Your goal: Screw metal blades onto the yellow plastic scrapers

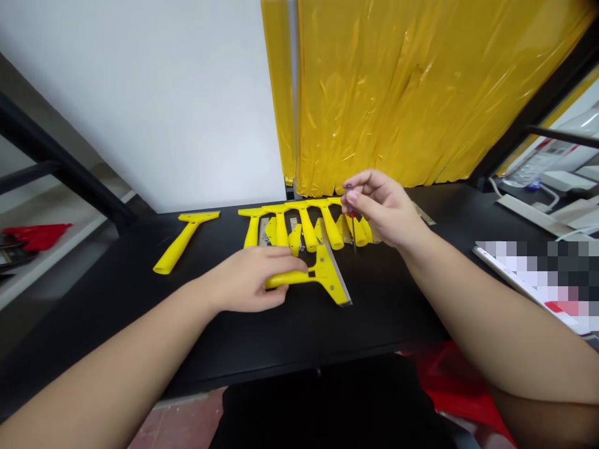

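My left hand [250, 279] is closed round the handle of a yellow scraper [329, 274], whose head with a metal blade and two screws points right. In my right hand [381, 209] is a small screwdriver [353, 227], pinched at its handle with the shaft pointing down, apart from the scraper's head. Behind the hands, several yellow scraper handles [306, 227] lie in a row, with small yellow plates [294, 240] and metal blades [264, 232] between them. One more yellow scraper handle [175, 248] lies by itself at the left.
All this lies on a black table [299, 340]. A white panel [187, 106] and yellow plastic sheeting [397, 93] stand behind it. At the right are a partly blurred white-edged object [510, 280] and a clear bottle [538, 162]. Black frame bars [60, 156] rise at the left.
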A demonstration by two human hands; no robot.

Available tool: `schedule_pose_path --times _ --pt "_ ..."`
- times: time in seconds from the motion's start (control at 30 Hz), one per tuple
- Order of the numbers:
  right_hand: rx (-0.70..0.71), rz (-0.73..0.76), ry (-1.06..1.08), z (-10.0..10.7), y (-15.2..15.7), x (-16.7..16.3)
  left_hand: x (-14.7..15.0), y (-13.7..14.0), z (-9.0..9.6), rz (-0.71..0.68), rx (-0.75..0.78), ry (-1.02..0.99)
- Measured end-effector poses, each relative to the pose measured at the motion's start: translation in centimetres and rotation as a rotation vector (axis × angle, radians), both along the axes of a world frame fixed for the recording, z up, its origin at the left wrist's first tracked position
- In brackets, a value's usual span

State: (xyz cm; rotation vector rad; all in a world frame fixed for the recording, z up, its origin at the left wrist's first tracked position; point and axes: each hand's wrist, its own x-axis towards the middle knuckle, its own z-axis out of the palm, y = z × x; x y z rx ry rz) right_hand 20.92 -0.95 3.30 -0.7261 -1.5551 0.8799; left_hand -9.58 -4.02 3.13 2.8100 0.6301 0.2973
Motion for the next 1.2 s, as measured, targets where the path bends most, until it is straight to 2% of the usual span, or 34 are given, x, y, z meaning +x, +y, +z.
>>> schedule_pose_path --times 0.17,0.4,0.6,0.83,1.0,1.2 --pt "-0.026 0.111 0.009 0.4 -1.0 -0.1 0.7 0.0 -1.0 -0.047 -0.018 0.1" --pt "-0.08 0.205 -0.085 -1.2 -1.1 -1.3 0.9 0.2 -1.0 -0.038 -0.067 0.117" --pt "-0.048 0.171 -0.138 -1.4 -1.1 -1.4 0.9 0.2 -1.2 -0.027 -0.089 0.106" --pt "0.124 0.056 -0.234 -1.5 -1.7 -1.9 0.9 0.4 -1.5 -0.045 -0.133 0.048" --pt "0.12 0.08 -0.136 -2.0 -2.0 -2.9 1.1 0.5 -1.6 -0.089 -0.135 0.001" --pt "0.02 0.219 -0.014 -2.2 -1.8 -3.1 1.2 0.6 -1.6 -0.132 -0.137 -0.015"
